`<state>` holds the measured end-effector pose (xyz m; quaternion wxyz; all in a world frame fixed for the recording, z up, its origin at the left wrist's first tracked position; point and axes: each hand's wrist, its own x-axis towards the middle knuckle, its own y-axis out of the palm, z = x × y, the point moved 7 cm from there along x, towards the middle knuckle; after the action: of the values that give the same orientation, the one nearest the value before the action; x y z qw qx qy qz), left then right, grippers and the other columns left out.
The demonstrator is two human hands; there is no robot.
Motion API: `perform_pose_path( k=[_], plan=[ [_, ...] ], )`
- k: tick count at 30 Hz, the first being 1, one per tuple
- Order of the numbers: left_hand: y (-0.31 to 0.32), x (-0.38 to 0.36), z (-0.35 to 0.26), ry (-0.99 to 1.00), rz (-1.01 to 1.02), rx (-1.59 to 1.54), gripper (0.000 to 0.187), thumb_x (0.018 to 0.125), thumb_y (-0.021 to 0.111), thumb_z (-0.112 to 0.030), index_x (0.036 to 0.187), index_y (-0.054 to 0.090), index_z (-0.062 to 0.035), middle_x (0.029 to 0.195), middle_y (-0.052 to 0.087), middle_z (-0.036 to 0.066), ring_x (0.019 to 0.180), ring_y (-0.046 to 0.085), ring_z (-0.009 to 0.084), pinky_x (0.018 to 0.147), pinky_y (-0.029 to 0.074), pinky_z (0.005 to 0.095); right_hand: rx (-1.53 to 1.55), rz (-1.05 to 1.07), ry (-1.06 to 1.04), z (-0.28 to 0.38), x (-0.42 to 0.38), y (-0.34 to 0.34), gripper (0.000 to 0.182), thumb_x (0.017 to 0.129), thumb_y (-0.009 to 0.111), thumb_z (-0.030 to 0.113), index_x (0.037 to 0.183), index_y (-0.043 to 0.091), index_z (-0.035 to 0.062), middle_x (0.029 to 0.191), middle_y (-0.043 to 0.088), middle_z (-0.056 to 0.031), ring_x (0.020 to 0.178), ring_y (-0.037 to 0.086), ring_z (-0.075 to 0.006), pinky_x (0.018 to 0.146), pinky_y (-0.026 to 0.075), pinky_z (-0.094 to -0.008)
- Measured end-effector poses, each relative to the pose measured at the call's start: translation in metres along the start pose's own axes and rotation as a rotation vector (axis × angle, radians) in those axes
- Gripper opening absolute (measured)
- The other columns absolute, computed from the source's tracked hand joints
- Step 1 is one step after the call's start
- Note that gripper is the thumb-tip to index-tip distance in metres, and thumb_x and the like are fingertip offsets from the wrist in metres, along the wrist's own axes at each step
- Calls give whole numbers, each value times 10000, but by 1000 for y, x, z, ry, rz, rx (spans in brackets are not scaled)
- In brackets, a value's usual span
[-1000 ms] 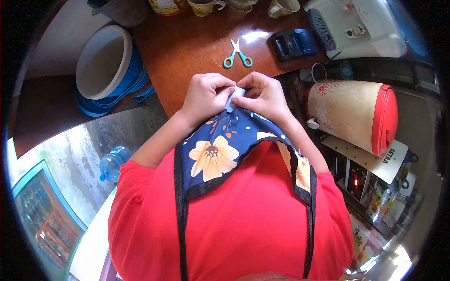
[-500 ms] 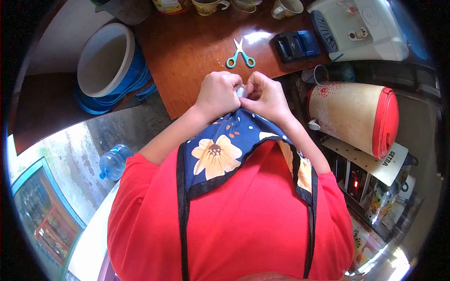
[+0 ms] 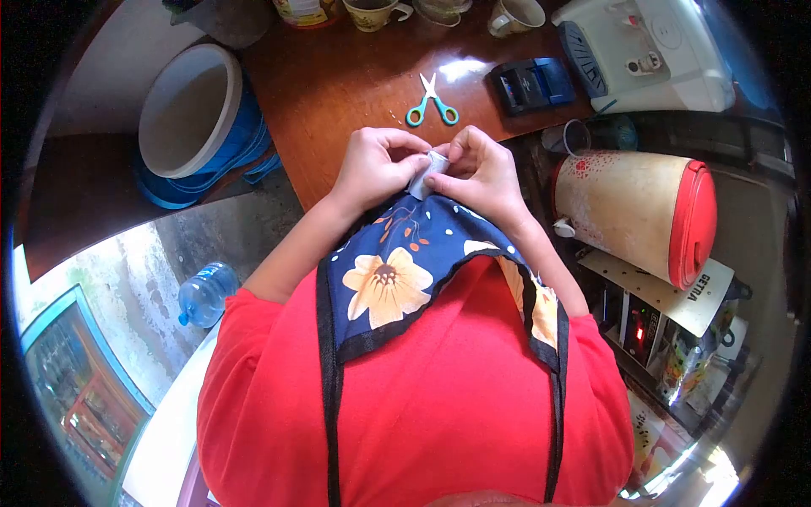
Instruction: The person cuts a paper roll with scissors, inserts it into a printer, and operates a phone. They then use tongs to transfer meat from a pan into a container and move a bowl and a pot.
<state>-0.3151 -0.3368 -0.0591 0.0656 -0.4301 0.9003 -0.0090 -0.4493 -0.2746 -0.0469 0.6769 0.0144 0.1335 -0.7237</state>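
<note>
Close in front of my chest, both hands hold a small pale grey rolled piece (image 3: 429, 177) that looks like paper. My left hand (image 3: 378, 171) pinches its left side between thumb and fingers. From the other side, my right hand (image 3: 484, 177) grips it, thumb pressed on its face and fingers bent behind the upper end. Directly below hangs my navy apron (image 3: 397, 232) with orange flowers. Scissors (image 3: 432, 100) with teal handles lie on the brown table (image 3: 329, 101) just beyond my hands, blades slightly apart and pointing away.
A black and blue device (image 3: 532, 86) sits right of the scissors, near a white water dispenser (image 3: 646, 55). Cups (image 3: 515, 17) line the far side. Buckets (image 3: 190, 110) stand at left, a water bottle (image 3: 207, 294) below them. At right lies a red-lidded drink cooler (image 3: 634, 211).
My left hand has shifted slightly left and its fingers have opened out around the rolled piece. More of that piece now shows between my hands. The scissors stay put.
</note>
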Motion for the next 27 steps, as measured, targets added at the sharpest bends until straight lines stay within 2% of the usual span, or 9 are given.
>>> perform_pose_path(
  k=[4,7,12,15,18,20,23,25,27],
  plan=[
    [-7,4,11,-3,-128,-146,28,806,635,2,828,652,2,759,651,34,648,570,65,580,460,217,276,66,13,5,2,4,341,677,744,29,921,505,18,982,642,-116,864,641,-158,772,529,-282],
    [-5,8,12,45,-196,-118,38,817,608,24,833,625,-6,777,635,20,696,576,65,628,464,210,354,79,114,-8,10,1,398,699,721,26,1040,516,10,1040,624,-121,877,627,-158,809,515,-280],
    [0,13,13,66,-161,-107,76,826,584,33,875,616,-15,815,633,15,734,580,68,664,468,207,395,89,198,-16,14,2,386,719,716,31,1067,553,0,984,632,-88,884,618,-143,834,494,-272],
    [1,15,13,17,-144,-94,172,820,596,11,988,616,-15,901,635,40,790,597,96,704,499,233,357,16,202,-22,17,-4,362,714,714,27,1044,568,-2,947,637,-76,872,615,-134,823,494,-264],
    [9,13,-2,109,-97,94,424,785,679,-84,1188,558,-33,1080,598,94,872,610,164,757,537,308,41,-112,59,-20,21,-13,366,691,733,70,1023,597,-5,921,663,-85,831,647,-142,758,526,-268],
    [13,17,-2,111,-83,62,433,759,707,-113,1157,568,-13,1060,598,105,834,613,152,727,528,279,-117,-150,-83,-7,22,-14,326,696,732,98,981,608,2,901,682,-94,816,664,-139,716,537,-280],
    [16,26,11,44,-56,27,417,749,758,-181,1085,603,10,975,628,88,776,609,120,706,513,251,-251,-171,-110,2,21,-17,317,692,737,121,956,608,5,896,693,-102,809,675,-143,692,545,-294],
    [24,32,32,-87,67,-378,317,798,734,-193,1024,634,6,885,654,53,745,601,100,690,509,253,-193,-148,-51,-1,21,-18,344,690,738,112,978,591,-5,904,682,-110,807,667,-157,708,539,-292],
    [22,34,44,-130,53,-396,213,838,691,-155,966,652,10,830,664,45,720,599,92,680,506,252,4,-128,39,-11,21,-23,391,685,744,106,1015,570,-11,918,662,-113,819,652,-170,737,526,-286]
  ],
)
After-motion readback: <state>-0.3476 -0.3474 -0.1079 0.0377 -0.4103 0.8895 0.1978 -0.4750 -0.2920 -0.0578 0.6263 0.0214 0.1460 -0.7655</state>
